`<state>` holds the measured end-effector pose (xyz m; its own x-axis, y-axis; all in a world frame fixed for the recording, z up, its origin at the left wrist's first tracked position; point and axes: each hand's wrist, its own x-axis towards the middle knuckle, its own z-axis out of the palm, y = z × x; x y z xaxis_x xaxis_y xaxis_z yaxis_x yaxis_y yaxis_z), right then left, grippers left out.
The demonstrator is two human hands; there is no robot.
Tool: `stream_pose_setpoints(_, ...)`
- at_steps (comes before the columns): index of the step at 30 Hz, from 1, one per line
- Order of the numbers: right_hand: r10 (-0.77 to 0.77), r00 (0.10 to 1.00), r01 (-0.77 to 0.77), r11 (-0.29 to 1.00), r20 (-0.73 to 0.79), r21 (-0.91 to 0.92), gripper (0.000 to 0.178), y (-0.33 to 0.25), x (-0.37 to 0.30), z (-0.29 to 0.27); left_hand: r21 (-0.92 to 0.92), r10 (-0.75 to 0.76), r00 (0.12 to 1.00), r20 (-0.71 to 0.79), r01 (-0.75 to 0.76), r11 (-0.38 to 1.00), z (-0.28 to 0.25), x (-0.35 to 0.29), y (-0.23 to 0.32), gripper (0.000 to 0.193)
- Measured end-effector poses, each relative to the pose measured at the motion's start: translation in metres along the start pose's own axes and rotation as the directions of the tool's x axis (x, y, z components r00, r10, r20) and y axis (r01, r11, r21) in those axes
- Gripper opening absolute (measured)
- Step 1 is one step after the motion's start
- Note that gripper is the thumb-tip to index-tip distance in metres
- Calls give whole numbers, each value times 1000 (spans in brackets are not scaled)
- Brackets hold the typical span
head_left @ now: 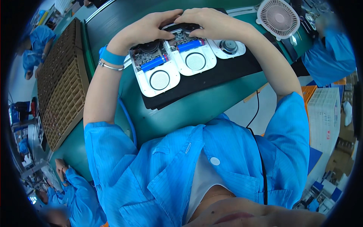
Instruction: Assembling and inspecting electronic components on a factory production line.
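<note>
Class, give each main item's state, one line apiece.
Left white housing: open, circuit board exposed
Middle white housing: likewise
Right white housing: partly hidden
Blue cylinders: in left, middle housings
Left hand: fingers curved over housings
Right hand: likewise
Black mat: spread under housings
Fan: running or not, unclear

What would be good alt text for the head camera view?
A person's left hand and right hand curl over an open white device, circuit board showing, the middle of three on black cloth. A brown divided tray is at left; a fan, upper right.
</note>
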<state>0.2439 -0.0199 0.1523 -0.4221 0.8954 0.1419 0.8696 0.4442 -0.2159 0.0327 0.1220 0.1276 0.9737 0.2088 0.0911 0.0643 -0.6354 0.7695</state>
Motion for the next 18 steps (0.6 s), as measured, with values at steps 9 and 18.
stream_pose_setpoints(9,-188,944,105,950,-271,-292,28,-47,-19,-11,196,-96,990,100,75,978,-1,3,19,73)
stream_pose_setpoints(18,-44,934,-60,959,-354,-276,26,-106,-56,35,308,-161,980,119,118,944,0,5,17,73)
